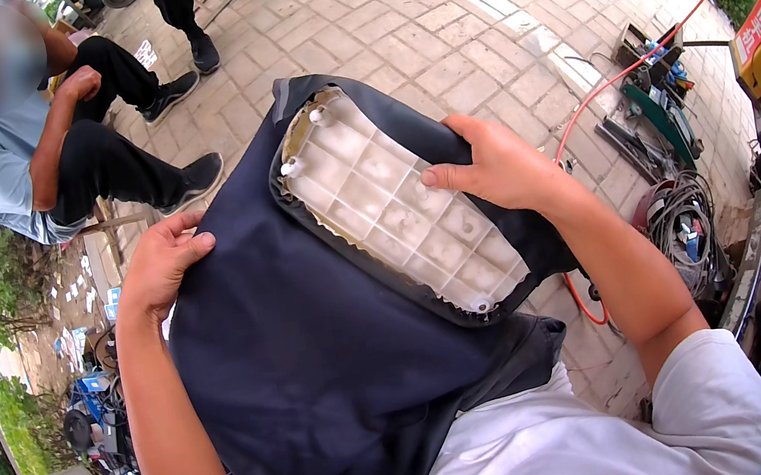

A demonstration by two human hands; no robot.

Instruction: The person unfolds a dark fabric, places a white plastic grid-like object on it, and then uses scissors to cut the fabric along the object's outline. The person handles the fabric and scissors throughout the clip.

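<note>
Your left hand (pixel 159 271) pinches dark cloth (pixel 304 321) at left edge, thumb against fingers
Your right hand (pixel 494 160) grips pale ribbed panel (pixel 396 210), thumb on ribs, fingertips hidden beneath
Panel sits ribs-up on cloth, slantwise before you
Best: steady panel right-handed, draw cloth evenly with left, ease slack along black rim (pixel 347 246), avoid yanking

The left hand (pixel 160 264) pinches; the right hand (pixel 501 162) grips.
</note>
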